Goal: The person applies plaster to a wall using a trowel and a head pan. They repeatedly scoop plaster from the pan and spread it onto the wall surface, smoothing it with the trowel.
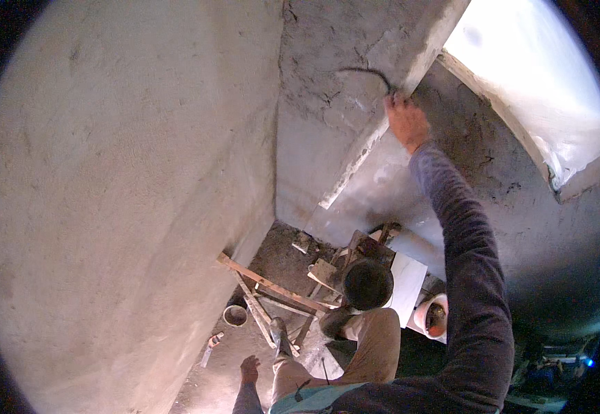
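1. My right hand (406, 121) is raised to the plastered edge (355, 162) where the rough grey wall face meets the window reveal, and it is closed around the end of a thin dark curved tool (363, 72).
2. The tool runs from my fingers up and to the left in a shallow arc across the wet plaster (327, 90). Its long axis lies roughly level, and its free tip points left, away from the window opening (527, 76).
3. Judgement: the tool looks light and slender, probably stiff metal with a little spring. Hold it at the near end, as now, so the free length bears on the surface.
4. Judgement: the plaster appears soft and crumbly at the corner, so light pressure is advisable. The tool may be slippery if coated.
5. My left hand (249, 368) hangs low beside my leg, holding nothing. The fingers look loosely open, though it is small in view.
6. Below me stand a wooden trestle (272, 290), a dark bucket (367, 283), a white bucket (432, 316) and a small bowl (235, 315) on the floor (279, 248).
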A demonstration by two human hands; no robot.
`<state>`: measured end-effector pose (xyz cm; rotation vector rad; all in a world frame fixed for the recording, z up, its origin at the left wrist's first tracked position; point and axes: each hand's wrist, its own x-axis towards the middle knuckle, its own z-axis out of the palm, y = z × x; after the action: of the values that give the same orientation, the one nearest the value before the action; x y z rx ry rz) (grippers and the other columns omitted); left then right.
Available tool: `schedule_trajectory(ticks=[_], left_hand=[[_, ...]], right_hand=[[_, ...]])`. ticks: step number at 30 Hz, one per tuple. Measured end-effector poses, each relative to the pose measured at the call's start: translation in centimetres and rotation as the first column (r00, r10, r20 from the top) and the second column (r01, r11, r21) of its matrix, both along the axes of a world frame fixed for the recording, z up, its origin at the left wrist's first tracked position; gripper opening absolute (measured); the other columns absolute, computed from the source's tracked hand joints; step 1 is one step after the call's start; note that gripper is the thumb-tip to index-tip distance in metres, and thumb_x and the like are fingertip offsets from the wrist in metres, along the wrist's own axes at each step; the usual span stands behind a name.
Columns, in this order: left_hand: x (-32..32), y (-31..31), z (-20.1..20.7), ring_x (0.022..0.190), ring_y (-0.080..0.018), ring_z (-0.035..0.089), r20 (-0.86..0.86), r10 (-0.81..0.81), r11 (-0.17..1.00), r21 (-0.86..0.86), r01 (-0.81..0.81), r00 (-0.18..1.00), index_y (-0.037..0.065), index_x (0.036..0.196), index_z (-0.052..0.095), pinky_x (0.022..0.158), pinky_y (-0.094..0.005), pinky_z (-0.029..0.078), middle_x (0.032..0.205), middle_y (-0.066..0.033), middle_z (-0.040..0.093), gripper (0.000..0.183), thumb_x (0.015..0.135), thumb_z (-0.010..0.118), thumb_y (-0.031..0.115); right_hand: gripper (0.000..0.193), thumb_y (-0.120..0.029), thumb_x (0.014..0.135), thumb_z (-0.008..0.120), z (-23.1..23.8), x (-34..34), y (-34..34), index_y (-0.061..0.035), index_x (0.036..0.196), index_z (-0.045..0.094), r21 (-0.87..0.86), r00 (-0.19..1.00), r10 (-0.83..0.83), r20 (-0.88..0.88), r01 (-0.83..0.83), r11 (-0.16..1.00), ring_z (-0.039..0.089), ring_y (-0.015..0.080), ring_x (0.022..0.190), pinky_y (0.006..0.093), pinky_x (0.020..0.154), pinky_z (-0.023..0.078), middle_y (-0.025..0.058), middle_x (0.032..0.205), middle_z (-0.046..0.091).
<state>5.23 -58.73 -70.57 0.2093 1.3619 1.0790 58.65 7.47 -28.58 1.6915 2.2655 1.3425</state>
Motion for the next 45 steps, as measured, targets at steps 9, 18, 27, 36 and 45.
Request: schedule_trajectory(ticks=[9, 18, 27, 36, 45], left_hand=[[-0.5, 0.9, 0.5, 0.110, -0.0340, 0.068, 0.020, -0.084, 0.996, 0.042, 0.084, 0.996, 0.006, 0.130, 0.061, 0.090, -0.0529, 0.058, 0.128, -0.0150, 0.068, 0.035, 0.101, 0.061, 0.026], [-0.1, 2.1, 0.4, 0.116, -0.0331, 0.067, 0.128, -0.507, 0.776, -0.364, 0.516, 0.853, 0.015, 0.132, 0.063, 0.087, -0.0565, 0.052, 0.132, -0.0093, 0.068, 0.040, 0.103, 0.051, 0.041], [14.5, 23.9, -16.2, 0.100, -0.0410, 0.068, -0.826, -0.537, 0.089, -0.254, 0.963, -0.168, 0.006, 0.113, 0.070, 0.084, -0.0566, 0.053, 0.105, -0.0258, 0.068, 0.034, 0.104, 0.049, 0.031], [36.6, 35.2, -18.5, 0.126, -0.0407, 0.060, -0.654, -0.723, 0.208, 0.102, 0.973, 0.223, 0.000, 0.134, 0.060, 0.106, -0.0470, 0.049, 0.132, -0.0242, 0.064, 0.037, 0.101, 0.051, 0.016], [38.0, 32.2, -14.8, 0.135, -0.0207, 0.055, 0.054, -0.832, 0.552, 0.173, 0.816, 0.552, 0.018, 0.152, 0.046, 0.103, -0.0463, 0.050, 0.148, -0.0008, 0.056, 0.051, 0.105, 0.057, 0.036]], right_hand=[[0.033, -0.026, 0.102, 0.057, 13.2, 4.5, -5.2, -0.0042, 0.127, 0.058, 0.022, 0.996, 0.089, -0.014, -0.089, 0.996, 0.072, 0.0397, 0.088, 0.0483, 0.072, 0.062, 0.0199, 0.115, 0.067], [0.038, -0.029, 0.098, 0.057, -10.9, 10.8, -39.2, -0.0034, 0.126, 0.057, -0.710, 0.762, -0.524, -0.382, 0.121, 0.693, 0.067, 0.0453, 0.094, 0.0573, 0.080, 0.053, 0.0229, 0.102, 0.069], [0.024, -0.024, 0.098, 0.054, -45.6, 10.8, -48.7, -0.0043, 0.102, 0.068, -0.941, 0.690, -0.689, -0.220, 0.037, 0.337, 0.068, 0.0337, 0.069, 0.0522, 0.058, 0.056, 0.0187, 0.089, 0.067], [0.016, -0.013, 0.097, 0.057, -45.4, 8.5, -48.1, 0.0011, 0.098, 0.065, -0.460, 0.658, -0.203, -0.725, -0.243, 0.854, 0.071, 0.0315, 0.078, 0.0486, 0.061, 0.058, 0.0177, 0.088, 0.067], [0.025, -0.019, 0.097, 0.055, -48.8, 9.8, -51.6, -0.0007, 0.102, 0.072, -0.927, 0.532, -0.783, -0.321, -0.008, 0.375, 0.074, 0.0346, 0.080, 0.0500, 0.065, 0.060, 0.0202, 0.097, 0.074]])
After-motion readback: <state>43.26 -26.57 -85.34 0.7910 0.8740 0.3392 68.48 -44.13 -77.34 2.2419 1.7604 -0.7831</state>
